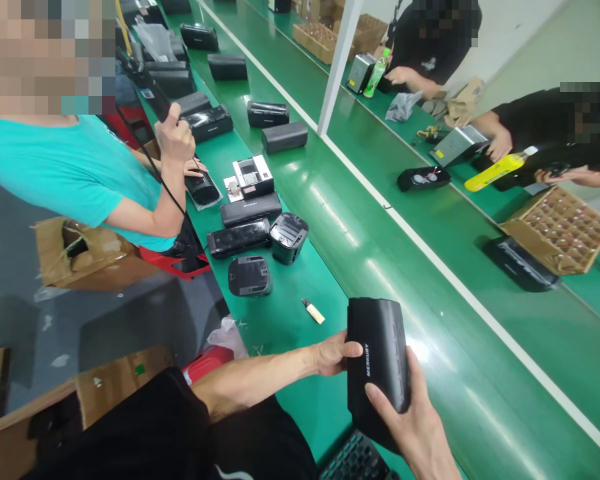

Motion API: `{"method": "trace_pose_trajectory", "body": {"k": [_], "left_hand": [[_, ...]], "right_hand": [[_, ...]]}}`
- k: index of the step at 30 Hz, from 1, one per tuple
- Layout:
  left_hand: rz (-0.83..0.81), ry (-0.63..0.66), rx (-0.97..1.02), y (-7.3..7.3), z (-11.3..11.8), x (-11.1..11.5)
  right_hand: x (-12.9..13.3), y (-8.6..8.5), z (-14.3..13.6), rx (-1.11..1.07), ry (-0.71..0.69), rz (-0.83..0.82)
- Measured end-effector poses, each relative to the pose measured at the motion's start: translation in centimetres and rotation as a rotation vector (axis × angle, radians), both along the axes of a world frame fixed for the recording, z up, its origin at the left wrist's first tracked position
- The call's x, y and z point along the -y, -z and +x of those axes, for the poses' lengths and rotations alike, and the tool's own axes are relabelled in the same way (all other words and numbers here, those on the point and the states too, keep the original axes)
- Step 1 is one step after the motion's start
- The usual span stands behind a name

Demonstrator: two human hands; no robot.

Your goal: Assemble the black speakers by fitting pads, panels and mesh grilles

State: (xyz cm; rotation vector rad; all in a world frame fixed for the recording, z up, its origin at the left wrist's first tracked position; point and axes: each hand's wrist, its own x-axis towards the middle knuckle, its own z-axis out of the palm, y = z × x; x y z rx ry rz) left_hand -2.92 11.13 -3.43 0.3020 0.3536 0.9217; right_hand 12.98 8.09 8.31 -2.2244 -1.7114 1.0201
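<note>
Both of my hands hold a black speaker casing marked MERKURY, raised over the near part of the green table. My left hand grips its left edge, thumb on the front face. Around the right side and lower front wraps my right hand. Just beyond, a small cutter with a pale handle lies on the table. Two black end-up units stand farther off, beside long black speakers.
A person in a turquoise shirt works at the left with a black tool. Across the line sit two people in black near a partitioned carton and a yellow bottle. A metal post rises mid-table. A black crate is below my hands.
</note>
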Motion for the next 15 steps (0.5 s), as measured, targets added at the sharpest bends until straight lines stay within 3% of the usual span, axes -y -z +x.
{"method": "trace_pose_trajectory", "body": {"k": [9, 12, 15], "left_hand": [[-0.051, -0.058, -0.042, -0.5, 1.2, 0.0], [-0.135, -0.116, -0.080, -0.8, 1.5, -0.3], [-0.224, -0.195, -0.117, -1.1, 1.6, -0.7]], "right_hand": [[-1.6, 1.9, 2.0, -0.142, 0.009, -0.131], [-0.8, 2.6, 2.8, -0.259, 0.038, -0.021], [2.3, 3.4, 1.5, -0.378, 0.206, 0.191]]}}
